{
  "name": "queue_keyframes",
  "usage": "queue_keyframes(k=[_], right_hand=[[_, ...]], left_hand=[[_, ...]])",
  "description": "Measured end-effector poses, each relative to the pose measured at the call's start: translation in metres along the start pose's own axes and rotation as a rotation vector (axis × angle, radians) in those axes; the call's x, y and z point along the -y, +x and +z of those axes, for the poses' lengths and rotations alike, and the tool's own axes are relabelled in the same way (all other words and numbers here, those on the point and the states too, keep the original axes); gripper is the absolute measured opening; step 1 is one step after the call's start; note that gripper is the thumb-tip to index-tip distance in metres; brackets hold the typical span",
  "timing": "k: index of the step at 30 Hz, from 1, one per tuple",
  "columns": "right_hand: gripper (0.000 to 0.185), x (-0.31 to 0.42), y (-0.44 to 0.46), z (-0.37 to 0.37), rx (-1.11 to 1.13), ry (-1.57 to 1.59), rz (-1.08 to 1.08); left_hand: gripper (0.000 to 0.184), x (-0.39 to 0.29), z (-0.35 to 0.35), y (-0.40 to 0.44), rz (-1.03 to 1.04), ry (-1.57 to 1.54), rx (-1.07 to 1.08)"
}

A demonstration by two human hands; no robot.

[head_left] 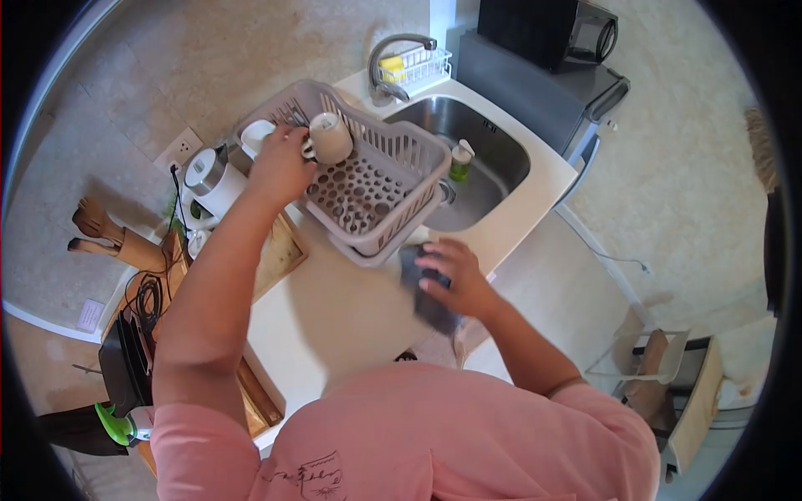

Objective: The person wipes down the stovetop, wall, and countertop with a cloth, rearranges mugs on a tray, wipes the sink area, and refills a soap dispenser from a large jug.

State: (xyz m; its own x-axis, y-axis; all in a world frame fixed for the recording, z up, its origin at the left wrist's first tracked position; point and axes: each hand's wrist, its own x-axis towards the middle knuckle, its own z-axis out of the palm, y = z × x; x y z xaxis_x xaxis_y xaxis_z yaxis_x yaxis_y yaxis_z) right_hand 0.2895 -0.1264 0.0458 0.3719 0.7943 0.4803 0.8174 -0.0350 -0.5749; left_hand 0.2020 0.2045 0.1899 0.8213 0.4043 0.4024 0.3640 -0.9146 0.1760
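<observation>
My left hand (282, 167) reaches into the grey plastic dish rack (409, 219), its fingers closed at the handle of a beige mug (332, 140). The mug's base faces up toward me. Just left of those fingers is a white cup (256, 136), partly covered by the hand. My right hand (458, 280) is curled around a dark grey cloth (433, 305), which hangs over the front part of the counter and is blurred by motion.
Right of the rack is a steel sink (501, 179) with a green soap bottle (460, 163) and a faucet (388, 67). A white kettle (215, 184), wooden tray (284, 248) and utensil holder (138, 249) stand left. A small grey fridge (526, 83) stands beyond the sink.
</observation>
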Motion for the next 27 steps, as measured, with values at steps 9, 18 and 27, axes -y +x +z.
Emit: queue_keyframes(k=[9,18,27], right_hand=[[0.028,0.002,-0.051,-0.054,-0.039,0.068,0.234],[0.017,-0.005,-0.048,-0.059,-0.249,0.292,0.465],[0.022,0.031,0.026,-0.067,-0.181,0.500,0.146]], left_hand=[[0.092,0.009,0.088,0.117,-0.058,0.413,0.555],[0.086,0.043,0.095,0.136,0.121,-0.006,0.610],[0.065,0.009,-0.125,0.023,0.123,-0.330,0.200]])
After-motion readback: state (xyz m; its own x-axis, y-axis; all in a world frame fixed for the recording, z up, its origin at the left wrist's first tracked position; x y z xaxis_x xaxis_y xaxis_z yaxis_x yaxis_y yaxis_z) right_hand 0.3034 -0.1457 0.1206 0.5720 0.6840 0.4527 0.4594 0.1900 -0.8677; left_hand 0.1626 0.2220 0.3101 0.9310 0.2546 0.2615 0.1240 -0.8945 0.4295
